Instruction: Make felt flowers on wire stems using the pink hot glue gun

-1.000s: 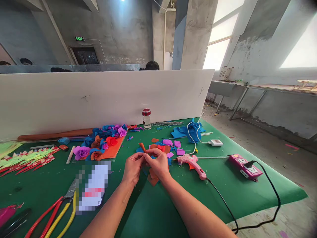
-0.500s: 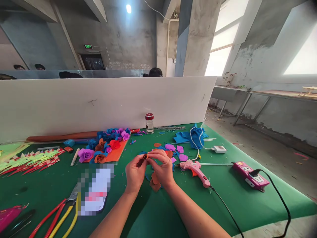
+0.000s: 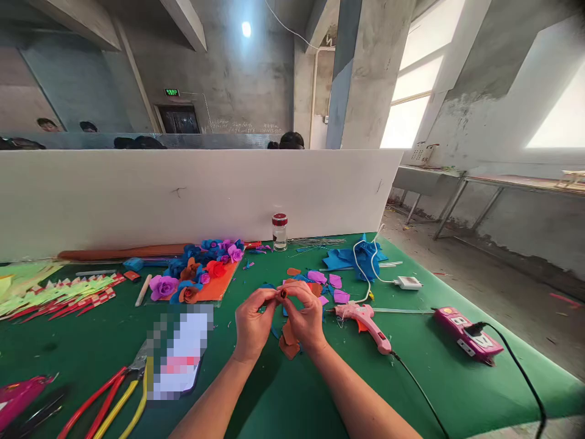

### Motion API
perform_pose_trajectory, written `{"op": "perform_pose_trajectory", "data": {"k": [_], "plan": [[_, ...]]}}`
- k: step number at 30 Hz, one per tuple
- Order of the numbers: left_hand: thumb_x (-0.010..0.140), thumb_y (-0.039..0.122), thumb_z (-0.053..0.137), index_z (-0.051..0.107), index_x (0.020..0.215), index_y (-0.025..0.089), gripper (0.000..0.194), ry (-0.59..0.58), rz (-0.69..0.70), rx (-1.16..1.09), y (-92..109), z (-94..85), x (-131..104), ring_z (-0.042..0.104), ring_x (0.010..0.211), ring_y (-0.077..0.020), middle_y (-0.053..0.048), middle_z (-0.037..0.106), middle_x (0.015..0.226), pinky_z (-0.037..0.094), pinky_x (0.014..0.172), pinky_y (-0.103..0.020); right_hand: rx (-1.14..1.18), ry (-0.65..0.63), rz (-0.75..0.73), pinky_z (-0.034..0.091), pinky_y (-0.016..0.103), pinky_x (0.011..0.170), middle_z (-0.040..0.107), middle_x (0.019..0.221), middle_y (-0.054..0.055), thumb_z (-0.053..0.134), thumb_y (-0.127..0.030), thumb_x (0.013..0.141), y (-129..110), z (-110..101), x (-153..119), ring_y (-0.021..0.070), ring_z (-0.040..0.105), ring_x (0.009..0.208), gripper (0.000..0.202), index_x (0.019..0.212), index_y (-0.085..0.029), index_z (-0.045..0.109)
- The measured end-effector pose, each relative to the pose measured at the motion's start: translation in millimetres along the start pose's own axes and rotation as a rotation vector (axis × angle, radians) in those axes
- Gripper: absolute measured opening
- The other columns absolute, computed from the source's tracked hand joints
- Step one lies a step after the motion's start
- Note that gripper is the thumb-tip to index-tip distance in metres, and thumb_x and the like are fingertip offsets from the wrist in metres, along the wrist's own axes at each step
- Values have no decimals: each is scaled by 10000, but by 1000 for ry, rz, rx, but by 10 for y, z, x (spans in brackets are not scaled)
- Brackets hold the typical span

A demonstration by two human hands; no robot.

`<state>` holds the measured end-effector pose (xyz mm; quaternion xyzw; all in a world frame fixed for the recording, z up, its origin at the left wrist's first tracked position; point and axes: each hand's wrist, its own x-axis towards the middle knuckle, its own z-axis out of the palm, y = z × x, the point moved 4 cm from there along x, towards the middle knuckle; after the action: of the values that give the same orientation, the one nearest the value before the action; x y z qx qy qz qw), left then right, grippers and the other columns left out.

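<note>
A small brown rolled petal is pinched between my fingertips over the table. My left hand closes on its left side, thumb and fingers together. From the other side my right hand pinches it too; the fingers cover most of the roll, so only its dark round end shows. Below and behind my hands lie loose brown petals, purple petals and blue pieces. A pink glue gun rests to the right of my right hand, a clear glue stick running out behind it.
Finished paper flowers sit on an orange sheet at left. Nearer are a phone and red-and-yellow-handled pliers. A lidded jar stands by the white partition. A pink power strip and its cord lie right.
The view has shifted slightly, so everything sits a little lower and further right. Between my fingertips, the rolled petal has moved slightly toward my right fingers. Both hands keep their pinch.
</note>
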<state>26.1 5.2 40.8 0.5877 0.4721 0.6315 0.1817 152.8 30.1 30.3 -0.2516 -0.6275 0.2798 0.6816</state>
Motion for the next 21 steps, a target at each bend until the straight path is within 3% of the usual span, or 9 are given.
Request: {"op": "perform_pose_trajectory", "data": {"k": [4,9,14,21], "plan": [[738,275,642,696,707,211,89,-56,-147,-9,-134,56,13,622,587,-144,7,684,639,509,604,-233,89,3,200,503,354,834,723,860,42,689,-282,787,226,25,-19,203,647,861,72,790,-216,716],[738,296,646,682,691,202,111,-59,-273,-47,-279,68,22,610,567,-144,9,672,592,494,587,-231,185,-63,405,525,328,769,737,896,39,744,-357,718,443,68,-39,204,659,822,263,945,-225,744],[727,327,662,688,660,205,142,-61,-264,-4,-254,60,21,613,561,-156,1,674,577,488,586,-241,153,-84,420,512,332,810,742,909,49,755,-368,702,392,44,-19,223,665,878,237,880,-211,753],[727,291,649,701,676,211,108,-67,-228,49,-186,78,2,639,597,-167,-5,688,610,487,611,-241,92,-44,353,499,310,783,732,819,40,707,-351,745,285,2,9,204,662,812,154,749,-200,736]]}}
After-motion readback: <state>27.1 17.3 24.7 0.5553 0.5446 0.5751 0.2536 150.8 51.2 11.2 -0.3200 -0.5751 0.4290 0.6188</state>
